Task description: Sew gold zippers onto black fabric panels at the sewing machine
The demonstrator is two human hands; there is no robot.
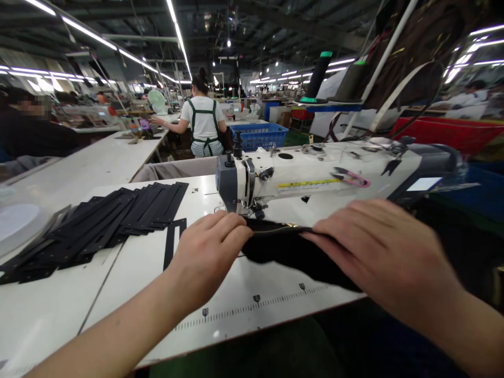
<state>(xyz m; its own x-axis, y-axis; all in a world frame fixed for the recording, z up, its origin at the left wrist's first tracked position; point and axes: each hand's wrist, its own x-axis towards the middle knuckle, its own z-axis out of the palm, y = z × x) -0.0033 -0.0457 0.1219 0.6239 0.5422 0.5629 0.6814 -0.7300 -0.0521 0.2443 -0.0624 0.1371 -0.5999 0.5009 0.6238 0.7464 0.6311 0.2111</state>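
- And here we are at the white table [145, 294], both hands busy on 1 black cloth [287, 254], stretched between them just on the near side of the sewing machine's needle area.
- The left hand [207, 252] has its end pinched, fingers closed over the cloth's upper edge, right by the machine head.
- Over on the right, the right hand [374, 241] grips the other end between thumb and fingers, a little blurred.
- A gold-coloured line [275, 229] runs along that upper edge, with a shiny bit nearer the right hand.
- Just beyond, the white sewing machine [299, 163] spans the middle to the right, carrying pink-handled snips [354, 178] and a yellow measuring strip [307, 184].
- Out left, a spread of flat black pieces [106, 220], overlapping, and 1 slotted black piece [170, 247] partly behind the left hand.
- Along the near edge, a printed ruler scale [255, 302].
- Far side now: 1 person in a white top [205, 118], back turned, beside a blue basket [258, 136], and 2 thread cones [318, 76] stand to the right.
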